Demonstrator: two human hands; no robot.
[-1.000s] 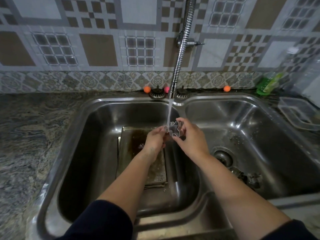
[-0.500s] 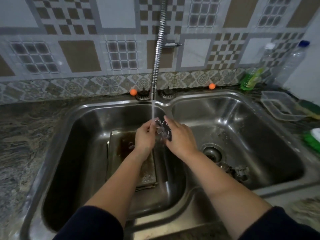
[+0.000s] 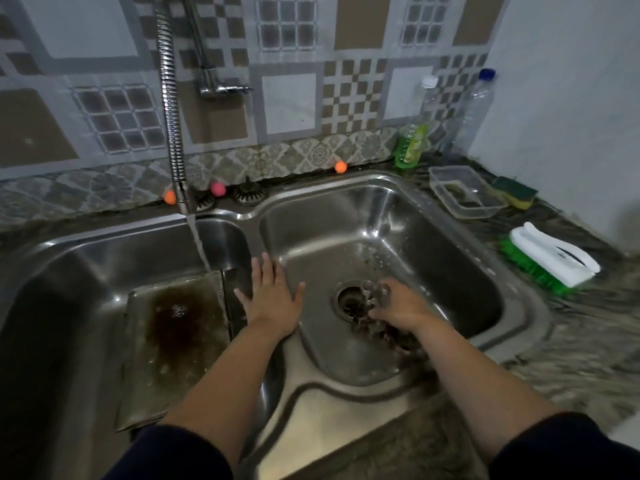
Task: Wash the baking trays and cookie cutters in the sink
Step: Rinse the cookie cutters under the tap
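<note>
A dirty baking tray (image 3: 173, 341) with a dark brown stain lies tilted in the left basin. Water (image 3: 199, 244) runs from the spring hose tap (image 3: 171, 116) onto its far edge. My left hand (image 3: 270, 299) rests flat and open on the divider between the two basins. My right hand (image 3: 401, 306) is low in the right basin beside the drain (image 3: 349, 301), its fingers closed on a metal cookie cutter (image 3: 377, 293), which is blurred. Other cutters (image 3: 388, 332) lie in a dark heap on the basin floor, partly hidden under that wrist.
On the counter at the right are a green dish soap bottle (image 3: 412, 143), a clear bottle (image 3: 478, 105), a clear plastic container (image 3: 464, 192), a yellow-green sponge (image 3: 516, 197) and a white-and-green scrub brush (image 3: 550, 259). Small coloured balls (image 3: 341, 167) sit along the back rim.
Both hands left the water stream. My right hand carried the cookie cutter down into the right basin; my left hand let go and dropped onto the divider. The view swung right.
</note>
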